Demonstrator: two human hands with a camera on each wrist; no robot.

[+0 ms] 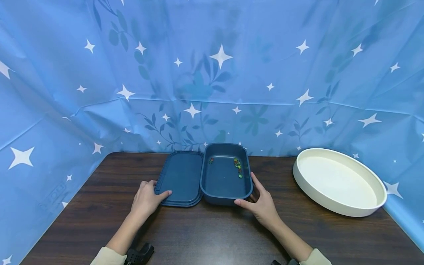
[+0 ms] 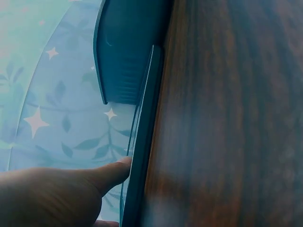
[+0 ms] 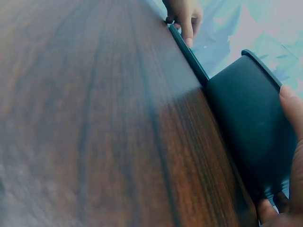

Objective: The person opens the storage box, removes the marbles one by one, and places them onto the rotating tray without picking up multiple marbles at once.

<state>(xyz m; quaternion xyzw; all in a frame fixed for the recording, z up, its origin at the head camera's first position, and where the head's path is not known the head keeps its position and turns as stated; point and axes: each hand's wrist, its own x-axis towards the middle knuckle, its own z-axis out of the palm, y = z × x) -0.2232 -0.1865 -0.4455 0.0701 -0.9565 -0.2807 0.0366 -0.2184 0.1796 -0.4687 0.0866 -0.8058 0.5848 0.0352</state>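
A dark blue rectangular box (image 1: 226, 184), open at the top, stands in the middle of the table. On its floor lie several tiny shiny pieces (image 1: 237, 164), green with red and yellow. Its flat blue lid (image 1: 182, 176) lies flush against the left side. My left hand (image 1: 147, 197) grips the lid's left front corner, thumb on top, other fingers at the outer edge. At the box's right front corner, my right hand (image 1: 261, 206) holds it: the thumb (image 3: 288, 94) touches the rim, and fingers (image 3: 266, 209) reach low on the wall, by the base.
A large round cream tray (image 1: 338, 180) with a low wall stands on the right of the dark wooden table (image 1: 212, 235). Behind the table hangs a blue cloth (image 1: 212, 84) with white stars and leaves. The box and lid are close to the table's back edge.
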